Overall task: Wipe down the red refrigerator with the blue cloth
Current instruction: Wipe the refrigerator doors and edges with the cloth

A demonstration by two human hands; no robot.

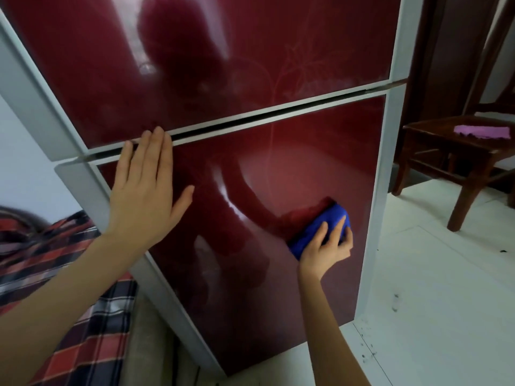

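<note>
Right hand (pixel 327 246) gripping bunched blue cloth (pixel 315 229) on glossy red refrigerator (pixel 278 162), left hand (pixel 145 190) flat, fingers spread

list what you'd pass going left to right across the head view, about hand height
plaid fabric → left hand, flat on the lower door of the red refrigerator → blue cloth held by the right hand → grey door edge → wooden chair with a pink cloth on its seat
</note>
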